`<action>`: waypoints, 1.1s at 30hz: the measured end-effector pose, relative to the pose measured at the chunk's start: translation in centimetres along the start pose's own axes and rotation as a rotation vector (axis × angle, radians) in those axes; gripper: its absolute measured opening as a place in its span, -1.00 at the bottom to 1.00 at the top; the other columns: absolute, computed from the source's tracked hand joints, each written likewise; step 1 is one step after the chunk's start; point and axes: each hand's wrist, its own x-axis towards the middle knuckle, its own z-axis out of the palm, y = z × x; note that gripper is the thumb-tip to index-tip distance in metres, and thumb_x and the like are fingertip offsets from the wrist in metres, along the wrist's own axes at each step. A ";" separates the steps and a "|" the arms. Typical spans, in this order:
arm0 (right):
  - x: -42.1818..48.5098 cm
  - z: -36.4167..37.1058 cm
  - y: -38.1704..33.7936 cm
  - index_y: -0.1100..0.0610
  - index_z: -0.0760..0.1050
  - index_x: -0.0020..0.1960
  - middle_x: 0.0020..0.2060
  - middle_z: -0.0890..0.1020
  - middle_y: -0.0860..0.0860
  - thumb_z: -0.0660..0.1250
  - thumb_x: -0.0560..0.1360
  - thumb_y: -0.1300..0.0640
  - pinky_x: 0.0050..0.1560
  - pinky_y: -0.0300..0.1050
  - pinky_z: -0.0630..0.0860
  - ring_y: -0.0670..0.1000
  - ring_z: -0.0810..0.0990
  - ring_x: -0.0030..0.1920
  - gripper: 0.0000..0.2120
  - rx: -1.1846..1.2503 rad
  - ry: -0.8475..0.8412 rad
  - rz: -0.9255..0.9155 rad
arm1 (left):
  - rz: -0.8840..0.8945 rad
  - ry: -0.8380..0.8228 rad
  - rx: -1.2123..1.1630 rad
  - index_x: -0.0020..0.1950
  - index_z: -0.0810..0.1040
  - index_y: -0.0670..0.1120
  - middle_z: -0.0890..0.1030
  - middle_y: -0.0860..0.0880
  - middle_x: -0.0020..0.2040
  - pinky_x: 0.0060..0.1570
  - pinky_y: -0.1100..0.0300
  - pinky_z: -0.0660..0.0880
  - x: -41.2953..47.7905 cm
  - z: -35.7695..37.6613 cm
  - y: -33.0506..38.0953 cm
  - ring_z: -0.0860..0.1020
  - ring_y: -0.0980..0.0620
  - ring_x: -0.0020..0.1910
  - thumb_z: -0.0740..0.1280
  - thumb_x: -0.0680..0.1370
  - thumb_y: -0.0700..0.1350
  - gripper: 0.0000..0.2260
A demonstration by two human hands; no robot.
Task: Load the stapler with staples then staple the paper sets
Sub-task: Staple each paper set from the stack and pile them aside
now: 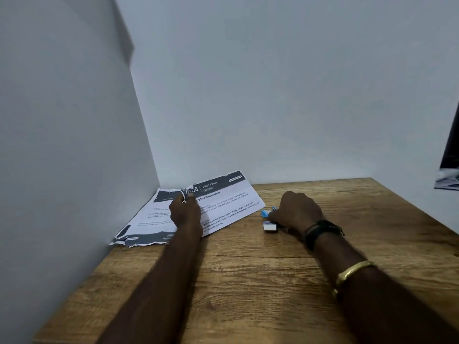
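- Plainly small and light, the blue stapler (pixel 265 213) lies on the bench (pixel 248 281) right of the papers. It looks like hard, smooth plastic, so I judge it is best held along its body, leaving the hinged top free to swing up for loading.
- Only its blue tip shows, because the right hand (pixel 298 212) curls its fingers over the stapler and grips it.
- A little white staple box (pixel 269 227) sits just beside that hand. It probably slides easily and would spill if tipped.
- Further left, the paper sets (pixel 223 207) lie fanned against the wall. They are thin, limp sheets with ragged torn edges and would likely rip if tugged.
- The left hand (pixel 185 212) pinches a curled upper corner of the top sheet; a hold near a sound edge should be safer.
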 end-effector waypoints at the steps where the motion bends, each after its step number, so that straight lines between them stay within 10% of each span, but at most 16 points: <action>1: 0.0 0.1 0.1 0.04 0.43 -0.19 0.00 0.67 0.05 0.43 0.41 -0.17 -0.16 -0.09 0.52 0.11 0.64 -0.02 -0.69 0.006 0.033 -0.002 | 0.003 -0.004 -0.004 0.12 0.66 -0.17 0.67 -0.20 0.12 0.20 0.02 0.52 0.0 0.1 0.0 0.60 -0.21 0.14 0.34 0.61 -0.07 -0.78; 9: 0.6 -0.1 0.8 0.12 0.67 -0.16 -0.25 0.72 0.05 0.39 0.46 -0.08 -0.21 0.02 0.62 0.11 0.70 -0.22 -0.74 0.590 0.101 -0.029 | 0.051 -0.071 -0.005 -0.24 0.52 -0.09 0.54 -0.05 -0.26 -0.09 0.17 0.32 -0.3 0.6 -0.4 0.49 -0.09 -0.13 0.32 0.63 -0.02 -0.73; 20: 0.9 -0.1 -0.5 0.27 0.65 -0.07 -0.26 0.67 0.15 0.63 0.27 0.22 -0.24 -0.17 0.67 -0.01 0.67 -0.33 -0.71 1.707 -0.218 0.076 | 0.170 -0.188 0.021 0.02 0.68 -0.16 0.69 -0.11 -0.10 -0.04 0.11 0.48 -1.6 1.9 0.0 0.60 -0.07 -0.10 0.37 0.59 -0.05 -0.81; 26: 2.2 0.2 -2.1 0.12 0.53 0.13 -0.02 0.75 0.18 0.41 0.52 -0.17 -0.31 -0.08 0.68 0.17 0.77 -0.11 -0.62 1.650 -0.322 -0.018 | 0.236 -0.256 -0.012 -0.13 0.62 -0.25 0.58 -0.11 -0.26 -0.19 0.14 0.37 -2.1 1.9 0.1 0.47 0.00 -0.24 0.37 0.60 -0.10 -0.77; 33: 3.6 0.8 -6.0 0.15 0.47 0.31 0.07 0.71 0.20 0.34 0.61 0.25 0.04 0.17 0.68 0.25 0.74 0.02 -0.72 1.563 -0.434 -0.227 | 0.282 -0.257 -0.068 -0.07 0.68 -0.22 0.63 -0.07 -0.25 -0.32 0.37 0.37 -2.9 1.8 0.2 0.47 0.09 -0.28 0.40 0.58 -0.16 -0.87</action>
